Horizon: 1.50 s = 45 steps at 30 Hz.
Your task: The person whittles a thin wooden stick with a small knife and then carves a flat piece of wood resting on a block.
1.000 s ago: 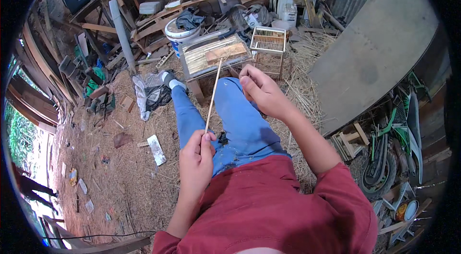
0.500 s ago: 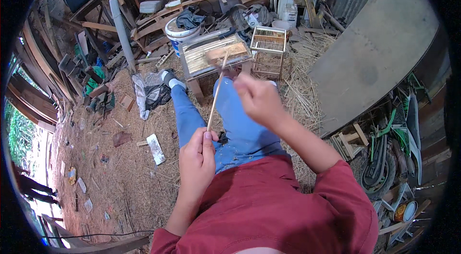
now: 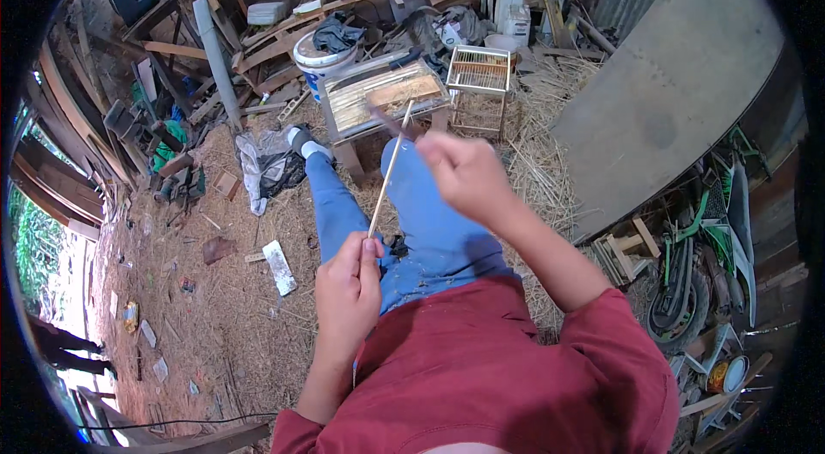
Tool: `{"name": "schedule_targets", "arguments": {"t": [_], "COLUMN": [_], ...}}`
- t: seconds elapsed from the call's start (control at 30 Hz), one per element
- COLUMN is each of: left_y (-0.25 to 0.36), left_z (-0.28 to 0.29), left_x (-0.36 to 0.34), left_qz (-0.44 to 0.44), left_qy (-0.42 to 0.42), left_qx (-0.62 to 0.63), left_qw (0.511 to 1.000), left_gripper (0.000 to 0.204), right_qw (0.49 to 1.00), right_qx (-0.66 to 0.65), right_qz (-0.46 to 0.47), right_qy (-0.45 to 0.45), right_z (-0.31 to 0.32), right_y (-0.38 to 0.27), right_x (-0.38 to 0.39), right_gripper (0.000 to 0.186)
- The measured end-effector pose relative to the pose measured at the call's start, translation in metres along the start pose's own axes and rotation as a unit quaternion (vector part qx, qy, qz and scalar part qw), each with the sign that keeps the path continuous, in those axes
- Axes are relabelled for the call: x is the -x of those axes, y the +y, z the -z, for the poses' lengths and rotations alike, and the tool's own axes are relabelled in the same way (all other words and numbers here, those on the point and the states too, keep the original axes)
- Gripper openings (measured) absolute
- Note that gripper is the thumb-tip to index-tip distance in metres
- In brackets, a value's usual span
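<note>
My left hand point(image 3: 348, 286) grips the lower end of a thin pale wooden stick point(image 3: 387, 183), which points away from me over my legs. My right hand point(image 3: 464, 170) is closed on a knife point(image 3: 395, 123), its blurred blade crossing near the stick's upper part above my right knee. Beyond them stands a low wooden table point(image 3: 352, 123) with thin light strips, a board point(image 3: 404, 89) and a dark long tool point(image 3: 404, 60) on it. A small slatted wooden frame point(image 3: 479, 76) stands right of it.
A white bucket point(image 3: 322, 67) with dark cloth stands behind the table. A large sheet panel point(image 3: 662, 93) leans at right, above a green motorbike point(image 3: 700, 248) and scrap wood. A plastic sack point(image 3: 258, 170) lies on the straw-strewn floor point(image 3: 206, 299). A person's dark legs point(image 3: 69, 347) show at far left.
My right hand has moved left and down to the stick, bringing the knife blade into clearer view across its upper part. My left hand has stayed almost in place.
</note>
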<state>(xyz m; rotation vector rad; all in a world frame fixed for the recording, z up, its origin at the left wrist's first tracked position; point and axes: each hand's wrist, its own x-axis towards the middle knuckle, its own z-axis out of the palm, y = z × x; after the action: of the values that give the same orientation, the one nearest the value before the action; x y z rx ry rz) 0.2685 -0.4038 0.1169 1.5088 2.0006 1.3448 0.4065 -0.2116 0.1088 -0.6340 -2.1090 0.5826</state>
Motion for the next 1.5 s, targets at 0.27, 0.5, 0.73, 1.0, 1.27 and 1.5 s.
{"name": "schedule_targets", "arguments": {"t": [0.27, 0.5, 0.73, 1.0, 1.27, 1.5], "left_y": [0.001, 0.001, 0.018, 0.014, 0.018, 0.013], "left_z": [0.003, -0.002, 0.0, -0.005, -0.007, -0.007], "left_x": [-0.005, -0.01, -0.019, -0.018, -0.018, -0.019], "left_qz": [-0.017, -0.019, -0.018, -0.046, -0.041, -0.041], "left_qy": [0.003, 0.011, 0.021, 0.014, 0.011, 0.007], "left_qx": [0.001, 0.01, 0.0, -0.023, -0.015, -0.004], "left_qw": [1.0, 1.0, 1.0, 0.999, 0.999, 0.999], "left_gripper": [0.026, 0.026, 0.021, 0.022, 0.026, 0.025], "right_qw": [0.995, 0.994, 0.997, 0.996, 0.996, 0.999], "right_qx": [0.01, -0.005, 0.012, -0.019, -0.023, 0.004], "right_qz": [0.08, 0.099, 0.079, 0.051, 0.043, 0.026], "right_qy": [-0.052, -0.044, 0.008, 0.072, 0.072, 0.039], "right_z": [-0.006, -0.015, -0.009, -0.009, -0.009, -0.004], "right_y": [-0.018, -0.025, -0.019, -0.012, -0.012, -0.01], "right_x": [0.019, 0.032, 0.018, 0.018, 0.017, 0.007], "right_gripper": [0.026, 0.025, 0.026, 0.026, 0.03, 0.03]}}
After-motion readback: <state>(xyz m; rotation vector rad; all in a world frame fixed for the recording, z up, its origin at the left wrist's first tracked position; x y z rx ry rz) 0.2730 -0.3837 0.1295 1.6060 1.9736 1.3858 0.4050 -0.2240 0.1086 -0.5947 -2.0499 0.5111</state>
